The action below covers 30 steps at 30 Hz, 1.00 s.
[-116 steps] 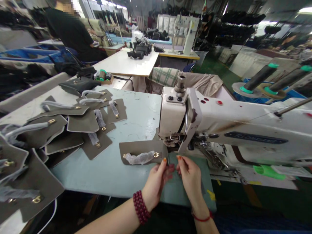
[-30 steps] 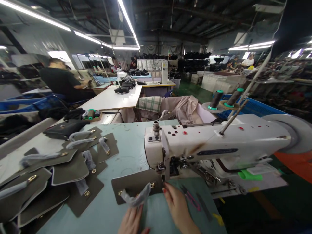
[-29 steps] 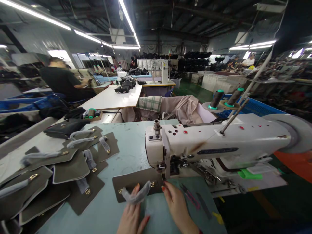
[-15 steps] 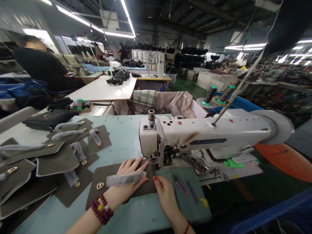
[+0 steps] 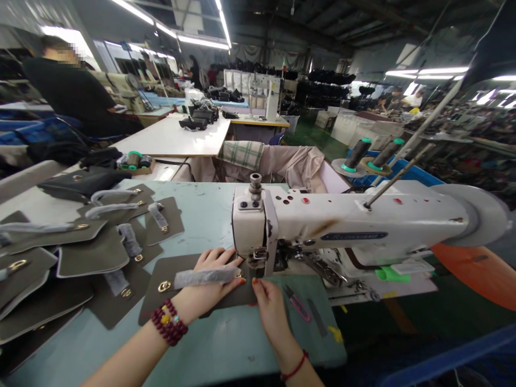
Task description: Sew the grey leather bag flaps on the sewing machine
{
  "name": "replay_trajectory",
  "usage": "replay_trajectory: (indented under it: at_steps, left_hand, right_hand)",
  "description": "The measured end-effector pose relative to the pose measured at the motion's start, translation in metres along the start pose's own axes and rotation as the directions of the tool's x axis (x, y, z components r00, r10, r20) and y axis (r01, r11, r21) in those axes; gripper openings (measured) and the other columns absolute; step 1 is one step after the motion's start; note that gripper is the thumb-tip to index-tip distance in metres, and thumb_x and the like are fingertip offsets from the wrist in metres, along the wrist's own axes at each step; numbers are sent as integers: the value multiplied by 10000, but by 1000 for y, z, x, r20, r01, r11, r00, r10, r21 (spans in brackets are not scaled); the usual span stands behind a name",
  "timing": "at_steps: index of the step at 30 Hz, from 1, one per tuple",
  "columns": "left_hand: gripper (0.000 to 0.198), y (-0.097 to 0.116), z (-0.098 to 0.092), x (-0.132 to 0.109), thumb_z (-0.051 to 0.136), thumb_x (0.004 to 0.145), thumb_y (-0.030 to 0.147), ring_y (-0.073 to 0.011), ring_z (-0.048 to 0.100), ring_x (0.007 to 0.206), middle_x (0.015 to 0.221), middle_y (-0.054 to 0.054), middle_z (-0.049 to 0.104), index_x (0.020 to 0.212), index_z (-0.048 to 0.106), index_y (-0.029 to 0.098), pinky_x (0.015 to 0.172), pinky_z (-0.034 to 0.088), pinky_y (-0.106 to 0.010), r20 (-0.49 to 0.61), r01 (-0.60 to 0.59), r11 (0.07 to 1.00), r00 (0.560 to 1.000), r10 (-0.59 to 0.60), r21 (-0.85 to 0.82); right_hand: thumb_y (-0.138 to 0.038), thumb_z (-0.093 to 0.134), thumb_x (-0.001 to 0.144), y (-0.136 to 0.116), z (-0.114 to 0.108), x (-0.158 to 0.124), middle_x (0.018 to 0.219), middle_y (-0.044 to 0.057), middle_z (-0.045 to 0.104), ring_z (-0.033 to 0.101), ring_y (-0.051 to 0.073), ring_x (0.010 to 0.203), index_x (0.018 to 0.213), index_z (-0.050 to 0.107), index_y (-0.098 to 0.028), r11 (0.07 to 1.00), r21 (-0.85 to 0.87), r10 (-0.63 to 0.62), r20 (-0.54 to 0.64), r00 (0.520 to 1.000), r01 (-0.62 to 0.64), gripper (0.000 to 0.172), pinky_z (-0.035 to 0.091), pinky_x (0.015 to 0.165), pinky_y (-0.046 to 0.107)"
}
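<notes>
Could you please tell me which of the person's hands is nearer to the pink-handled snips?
Right. The right hand is just beside the pink-handled snips, not touching them; the left hand is farther off, spread on the grey panel beneath the wrapped handle.

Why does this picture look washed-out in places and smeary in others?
Head view, top: ceiling lights burn out to white against a dark roof; head view, beyond the bench: glare pales the white table; head view, far right: the cluttered background smears; head view, centre: the sewing machine is clearer, though its nameplate lettering looks soft.
</notes>
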<state>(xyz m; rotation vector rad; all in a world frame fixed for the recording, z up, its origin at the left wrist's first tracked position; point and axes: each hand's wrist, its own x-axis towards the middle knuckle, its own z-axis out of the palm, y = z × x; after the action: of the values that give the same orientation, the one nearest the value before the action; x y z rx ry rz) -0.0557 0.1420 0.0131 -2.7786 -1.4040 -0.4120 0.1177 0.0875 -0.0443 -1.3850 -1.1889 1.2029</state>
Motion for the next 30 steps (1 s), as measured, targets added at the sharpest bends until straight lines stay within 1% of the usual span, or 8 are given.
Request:
replay_trajectory:
  at_steps: [4, 8, 12, 16, 19, 21, 24, 30]
  left_hand:
    - [302, -1, -3, 4, 490, 888, 440, -272, 500, 986, 1059, -75, 602, 1066, 631, 240, 847, 392, -415, 8, -2, 1000, 1000, 2, -18]
    - [336, -7, 2, 1, 534, 856, 478, -278, 508, 1025, 1085, -81, 593, 1081, 631, 248, 872, 391, -420, 6, -23, 998, 1000, 24, -64]
    - [346, -15, 8, 0, 568, 834, 493, -260, 525, 1066, 1112, -60, 613, 1085, 642, 268, 901, 396, -392, 26, -28, 986, 999, 32, -163]
    - [342, -22, 12, 0, 566, 834, 500, -241, 548, 1059, 1091, -43, 647, 1075, 652, 273, 928, 387, -383, 48, -9, 975, 999, 20, -221]
    - [356, -24, 14, 1, 544, 845, 508, -233, 554, 1067, 1109, -39, 653, 1092, 641, 270, 948, 378, -377, 66, -2, 969, 998, 19, -245]
    - [360, -24, 12, 2, 527, 856, 509, -231, 544, 1090, 1129, -34, 650, 1101, 631, 267, 960, 370, -374, 75, 2, 967, 997, 18, -255]
    - [360, -22, 9, 3, 513, 863, 512, -230, 538, 1100, 1133, -30, 648, 1091, 630, 260, 965, 360, -371, 84, 10, 967, 996, 11, -253]
    - [367, -21, 8, 4, 529, 850, 523, -225, 564, 1006, 999, -33, 672, 1063, 647, 248, 905, 373, -349, 52, -8, 972, 998, 20, -234]
  right_hand:
    - [-559, 483, 858, 3, 2, 6, 690, 43, 573, 552, 164, 630, 759, 649, -124, 995, 74, 59, 10, 998, -59, 476, 512, 494, 232]
    - [-552, 501, 855, 1, 1, 4, 659, 27, 551, 557, 157, 601, 706, 616, -142, 993, 108, 51, 6, 999, -52, 451, 499, 486, 224]
    - [-520, 524, 865, 2, -4, -4, 661, 12, 587, 609, 142, 540, 744, 618, -161, 970, 233, 43, 86, 995, -62, 390, 470, 503, 213]
    - [-533, 551, 849, 10, -10, -13, 718, 37, 649, 671, 176, 630, 810, 620, -159, 895, 401, 146, 147, 978, -194, 382, 478, 544, 223]
    - [-542, 535, 858, 13, -13, -17, 735, 69, 682, 684, 189, 681, 804, 615, -144, 857, 449, 203, 159, 966, -254, 410, 480, 563, 226]
    - [-540, 517, 872, 12, -15, -17, 768, 93, 700, 683, 185, 687, 800, 621, -135, 878, 420, 179, 158, 971, -231, 424, 477, 572, 226]
    - [-524, 494, 893, 10, -16, -17, 733, 91, 704, 676, 183, 686, 819, 646, -129, 935, 327, 91, 144, 985, -134, 429, 479, 592, 232]
    - [-483, 551, 875, 6, -11, -12, 727, 76, 708, 673, 191, 672, 889, 691, -133, 983, 185, -26, 114, 993, 4, 377, 477, 587, 237]
